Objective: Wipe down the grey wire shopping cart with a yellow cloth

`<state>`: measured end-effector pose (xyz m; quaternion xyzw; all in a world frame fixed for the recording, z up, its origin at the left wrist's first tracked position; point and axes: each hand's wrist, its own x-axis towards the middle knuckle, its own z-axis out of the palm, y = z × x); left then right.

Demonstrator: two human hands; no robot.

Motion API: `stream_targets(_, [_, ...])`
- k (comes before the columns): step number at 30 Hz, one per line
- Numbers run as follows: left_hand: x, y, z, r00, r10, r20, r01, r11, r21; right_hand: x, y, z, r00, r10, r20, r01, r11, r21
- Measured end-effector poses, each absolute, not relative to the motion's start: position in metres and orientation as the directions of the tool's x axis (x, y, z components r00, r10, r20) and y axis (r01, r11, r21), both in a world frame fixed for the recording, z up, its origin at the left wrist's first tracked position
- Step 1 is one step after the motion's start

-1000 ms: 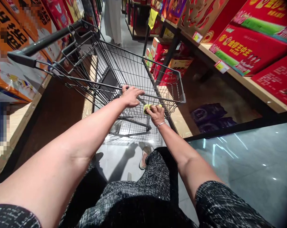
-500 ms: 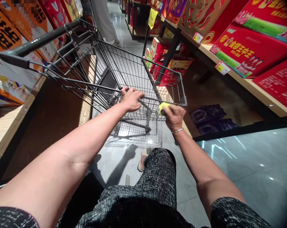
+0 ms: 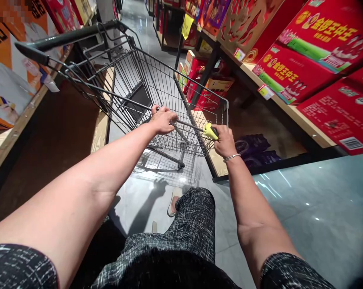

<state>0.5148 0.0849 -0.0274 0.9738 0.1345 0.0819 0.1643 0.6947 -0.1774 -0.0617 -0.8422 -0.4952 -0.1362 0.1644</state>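
A grey wire shopping cart (image 3: 157, 80) stands in a shop aisle, its dark handle bar (image 3: 69, 38) at the far upper left. My left hand (image 3: 163, 119) is closed over the cart's near wire rim. My right hand (image 3: 225, 140) is closed on a yellow cloth (image 3: 209, 130), pressed against the rim near the cart's right corner. A thin bracelet sits on my right wrist. The basket looks empty apart from a dark flap inside.
Wooden shelves with red gift boxes (image 3: 292, 64) line the right side, with dark purple packs (image 3: 253, 144) on the low shelf. Orange and white boxes (image 3: 7, 80) fill the left shelves. The glossy floor (image 3: 304, 208) runs between them; my foot (image 3: 172, 202) shows below the cart.
My right hand has slid the yellow cloth rightwards along the rim to the cart's corner. My left hand has kept its grip. The person farther down the aisle is out of view.
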Motion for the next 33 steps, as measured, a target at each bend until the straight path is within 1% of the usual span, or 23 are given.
stream_targets(2, [0.514,0.094,-0.025,0.955,0.287,0.076,0.252,-0.918,0.306,0.680,-0.182,-0.070,0.431,0.774,0.464,0.895,-0.432,-0.111])
stream_targets(4, [0.512,0.103,-0.022,0.957,0.286,0.041,0.266,-0.927,0.266,0.666,-0.186,-0.083,0.346,0.786,0.513,0.919,-0.395,-0.013])
stream_targets(6, [0.509,0.110,-0.020,0.959,0.283,0.026,0.268,-0.932,0.245,0.653,-0.187,-0.103,0.275,0.817,0.507,0.928,-0.364,0.083])
stream_targets(8, [0.507,0.115,-0.020,0.956,0.292,0.030,0.275,-0.927,0.256,0.641,-0.188,-0.128,0.294,0.860,0.417,0.920,-0.373,0.121])
stream_targets(10, [0.506,0.119,-0.022,0.950,0.307,0.049,0.281,-0.915,0.288,0.630,-0.189,-0.155,0.364,0.897,0.250,0.906,-0.403,0.128])
stream_targets(12, [0.508,0.122,-0.025,0.945,0.320,0.071,0.283,-0.906,0.314,0.621,-0.192,-0.179,0.408,0.908,0.093,0.899,-0.418,0.132])
stream_targets(14, [0.510,0.125,-0.027,0.938,0.337,0.081,0.297,-0.902,0.314,0.616,-0.198,-0.196,0.415,0.910,0.001,0.902,-0.412,0.131])
stream_targets(15, [0.512,0.127,-0.028,0.934,0.347,0.081,0.308,-0.901,0.304,0.615,-0.202,-0.200,0.408,0.913,-0.012,0.907,-0.404,0.121])
stream_targets(17, [0.514,0.132,-0.028,0.929,0.361,0.080,0.326,-0.902,0.282,0.615,-0.212,-0.197,0.388,0.922,0.003,0.918,-0.386,0.094])
stream_targets(18, [0.514,0.133,-0.028,0.926,0.368,0.081,0.334,-0.901,0.276,0.616,-0.217,-0.190,0.377,0.925,0.042,0.922,-0.379,0.079])
stream_targets(20, [0.515,0.134,-0.026,0.919,0.386,0.080,0.352,-0.896,0.271,0.620,-0.226,-0.168,0.375,0.906,0.195,0.920,-0.390,0.046])
stream_targets(21, [0.515,0.132,-0.025,0.912,0.402,0.078,0.368,-0.889,0.271,0.623,-0.229,-0.154,0.388,0.873,0.295,0.910,-0.414,0.029])
stream_targets(23, [0.517,0.120,-0.023,0.902,0.426,0.076,0.393,-0.880,0.268,0.627,-0.232,-0.129,0.429,0.761,0.486,0.877,-0.481,-0.021])
stream_targets(24, [0.519,0.110,-0.022,0.906,0.417,0.071,0.386,-0.884,0.264,0.629,-0.232,-0.120,0.451,0.698,0.556,0.857,-0.512,-0.051])
stream_targets(25, [0.521,0.097,-0.022,0.919,0.389,0.065,0.361,-0.896,0.258,0.630,-0.230,-0.114,0.471,0.650,0.596,0.840,-0.537,-0.078])
stream_targets(27, [0.525,0.068,-0.021,0.971,0.240,0.015,0.229,-0.942,0.246,0.629,-0.223,-0.113,0.508,0.594,0.624,0.813,-0.570,-0.119])
stream_targets(29, [0.530,0.040,-0.022,0.996,0.089,-0.021,0.091,-0.961,0.260,0.625,-0.215,-0.123,0.537,0.586,0.607,0.794,-0.593,-0.130])
stream_targets(30, [0.532,0.029,-0.023,0.998,0.056,-0.019,0.059,-0.966,0.253,0.622,-0.213,-0.129,0.540,0.611,0.579,0.797,-0.593,-0.117])
stream_targets(31, [0.533,0.020,-0.024,0.998,0.054,-0.009,0.055,-0.970,0.238,0.618,-0.211,-0.134,0.528,0.658,0.536,0.813,-0.575,-0.094])
stream_targets(33, [0.533,0.013,-0.027,0.998,0.063,0.016,0.058,-0.974,0.217,0.611,-0.210,-0.135,0.457,0.776,0.435,0.872,-0.488,-0.045])
